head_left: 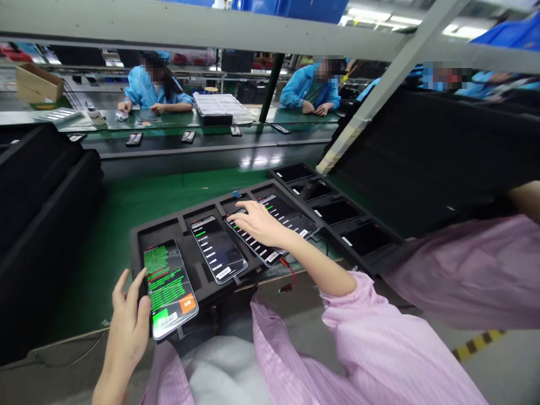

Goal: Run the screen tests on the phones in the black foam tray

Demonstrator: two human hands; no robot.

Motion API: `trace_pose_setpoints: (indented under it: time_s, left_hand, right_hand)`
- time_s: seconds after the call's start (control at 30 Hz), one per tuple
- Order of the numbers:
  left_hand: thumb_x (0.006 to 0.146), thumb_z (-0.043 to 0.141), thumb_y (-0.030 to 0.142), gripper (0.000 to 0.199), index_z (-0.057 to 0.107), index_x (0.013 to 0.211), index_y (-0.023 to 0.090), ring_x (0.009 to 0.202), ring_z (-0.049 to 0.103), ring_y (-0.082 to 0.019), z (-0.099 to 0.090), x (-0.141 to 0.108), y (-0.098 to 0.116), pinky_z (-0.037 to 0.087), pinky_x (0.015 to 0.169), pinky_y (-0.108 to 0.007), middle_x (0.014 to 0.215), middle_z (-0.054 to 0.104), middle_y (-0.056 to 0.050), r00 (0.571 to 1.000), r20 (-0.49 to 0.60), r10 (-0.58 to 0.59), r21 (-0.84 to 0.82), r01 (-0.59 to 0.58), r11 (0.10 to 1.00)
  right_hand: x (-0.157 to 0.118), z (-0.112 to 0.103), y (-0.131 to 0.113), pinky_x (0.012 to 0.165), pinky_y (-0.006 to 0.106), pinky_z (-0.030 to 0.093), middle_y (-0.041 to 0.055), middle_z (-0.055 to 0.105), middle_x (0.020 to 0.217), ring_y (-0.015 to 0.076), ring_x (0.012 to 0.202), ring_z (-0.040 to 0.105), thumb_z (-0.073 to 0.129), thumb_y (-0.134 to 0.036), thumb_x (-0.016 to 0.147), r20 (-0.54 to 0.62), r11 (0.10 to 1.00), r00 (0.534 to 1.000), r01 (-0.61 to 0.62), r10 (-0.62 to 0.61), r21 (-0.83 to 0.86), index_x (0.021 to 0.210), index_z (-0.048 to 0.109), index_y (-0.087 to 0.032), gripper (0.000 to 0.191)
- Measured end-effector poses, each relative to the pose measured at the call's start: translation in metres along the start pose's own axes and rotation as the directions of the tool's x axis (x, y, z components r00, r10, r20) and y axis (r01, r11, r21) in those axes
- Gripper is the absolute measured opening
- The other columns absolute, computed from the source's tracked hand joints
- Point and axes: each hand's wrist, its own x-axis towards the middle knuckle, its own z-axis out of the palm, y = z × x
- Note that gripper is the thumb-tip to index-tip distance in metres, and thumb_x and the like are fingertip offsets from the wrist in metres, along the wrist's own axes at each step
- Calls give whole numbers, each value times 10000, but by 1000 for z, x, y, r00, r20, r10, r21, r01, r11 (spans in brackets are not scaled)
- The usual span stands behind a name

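Several lit smartphones lie in the slots of a black foam tray (137, 239). My left hand (130, 315) is at the left edge of the nearest smartphone (169, 287), fingers apart. Green text fills that screen, with a green and an orange block at the bottom. To its right, a second smartphone (217, 250) shows a list on a dark screen. My right hand (264, 225) reaches over a third smartphone (270, 257), fingers stretched out above its upper part and hiding some of it. Whether a fingertip touches the glass I cannot tell. Beyond it lies another smartphone (291, 214) with a similar list.
A second black tray (333, 194) with dark-screened phones adjoins on the right. Black foam stacks (46, 225) stand at the left. A slanted post (358, 124) rises behind. Phones lie along a conveyor (160, 147), with people in blue (156, 90) beyond. A red cable (291, 273) hangs near the tray.
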Motion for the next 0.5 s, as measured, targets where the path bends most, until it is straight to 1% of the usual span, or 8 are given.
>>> trace_pose_setpoints:
  time_s: [0.1,0.17,0.3,0.37,0.43,0.5]
  left_hand:
    - [859,253,539,581,458,1259,170,1351,213,-287,3,1,-5,180,1091,-541,1427,261,-154,999,-32,31,-15,-32,999]
    - [860,263,532,570,469,1243,164,1348,223,-281,6,2,-7,170,1097,-527,1410,286,-162,997,-57,54,-16,-55,998]
    - [864,272,519,550,465,1245,173,1345,238,-273,7,0,-3,156,1101,-525,1408,295,-159,995,-86,45,-35,-48,998]
    - [867,268,514,562,453,1255,152,1356,215,-266,7,-1,3,147,1107,-510,1417,279,-171,996,-83,35,-52,-39,998]
    - [868,259,513,580,443,1264,130,1365,193,-261,6,-2,6,140,1113,-495,1422,270,-184,996,-80,28,-60,-33,998]
    - [868,255,511,585,440,1268,126,1365,193,-263,6,-2,3,139,1113,-493,1422,272,-186,997,-78,26,-51,-30,998]
  right_hand:
    - [-8,-4,18,1004,462,311,121,465,1260,253,1203,380,279,-350,958,-21,991,991,-130,130,24,1089,645,-234,406]
    - [-12,-3,25,997,464,315,111,469,1249,252,1199,380,278,-351,958,-10,985,985,-170,171,37,1056,659,-245,408]
    - [-17,2,29,1014,465,290,107,449,1271,246,1217,364,288,-349,957,29,987,988,-155,154,45,1031,667,-255,397]
    - [-18,3,28,1018,467,283,103,447,1276,241,1223,361,283,-349,959,40,989,990,-139,137,51,1021,669,-258,402]
    - [-19,3,28,1018,466,282,100,448,1279,238,1227,358,278,-349,959,41,989,990,-139,136,56,1025,668,-261,404]
    - [-21,1,31,1021,458,281,96,445,1288,235,1233,353,283,-353,958,25,986,988,-154,152,61,1045,662,-263,400]
